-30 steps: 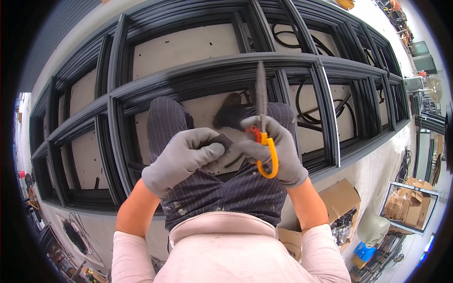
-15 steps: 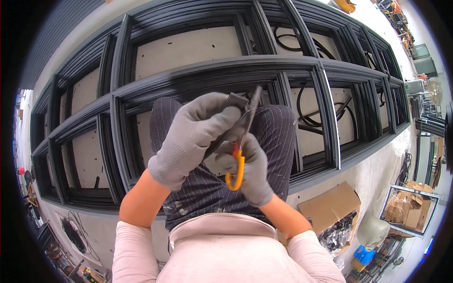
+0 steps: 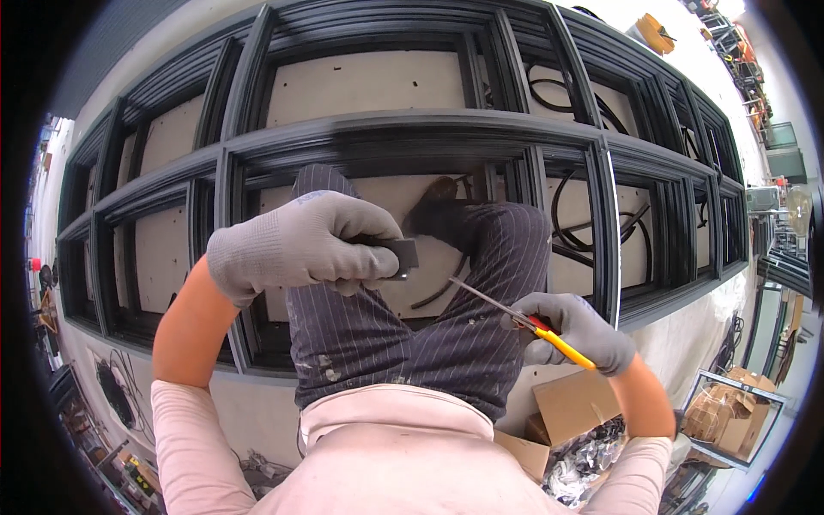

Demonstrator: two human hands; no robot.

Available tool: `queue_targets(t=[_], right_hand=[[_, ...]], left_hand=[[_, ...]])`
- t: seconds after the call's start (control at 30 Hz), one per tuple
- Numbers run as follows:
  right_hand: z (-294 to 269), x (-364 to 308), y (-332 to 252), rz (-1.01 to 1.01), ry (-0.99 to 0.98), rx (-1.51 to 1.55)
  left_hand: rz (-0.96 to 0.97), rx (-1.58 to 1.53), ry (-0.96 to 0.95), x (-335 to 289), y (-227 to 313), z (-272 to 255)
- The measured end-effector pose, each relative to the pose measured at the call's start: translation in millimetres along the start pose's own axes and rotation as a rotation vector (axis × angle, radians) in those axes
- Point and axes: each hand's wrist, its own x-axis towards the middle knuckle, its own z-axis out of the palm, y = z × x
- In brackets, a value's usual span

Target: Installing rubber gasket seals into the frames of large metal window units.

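Observation:
My left hand (image 3: 313, 242), in a grey glove, is closed on a short flat black strip (image 3: 403, 255), whose squared end sticks out past the fingertips. Lower and to the right, my right hand (image 3: 585, 333), also gloved, grips scissors (image 3: 562, 345) with yellow and red handles. Their blades point up and left toward the strip, and a gap separates the two. Whether the blades are parted is hard to make out. Both hands hang above my knees in dark pinstriped trousers. The part of the strip inside my left fist is hidden.
Stacked dark grey metal frames (image 3: 369, 123) with crossbars spread in front of me and around my legs. Black tubing (image 3: 562, 225) coils inside an opening at right. An open cardboard box (image 3: 577, 405) with crumpled plastic stands at lower right. A wire-like bundle (image 3: 120, 390) lies at lower left.
My hands have drawn apart: the left moved left with the black strip, the right moved right and down with the scissors. The scissors tilted from near upright to slanting. My view shifted slightly.

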Motion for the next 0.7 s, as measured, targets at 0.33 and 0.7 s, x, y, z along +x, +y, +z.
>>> queue_targets(t=[0.33,0.7], right_hand=[[-6.2,13.3,-49.8,0.010,-0.073,-0.463],[-11.1,17.2,-47.7,-0.050,-0.098,-0.497]], left_hand=[[-0.079,0.155,-0.100,0.1,3.9,5.9],[-0.065,0.085,-0.169,3.0,-4.9,3.4]])
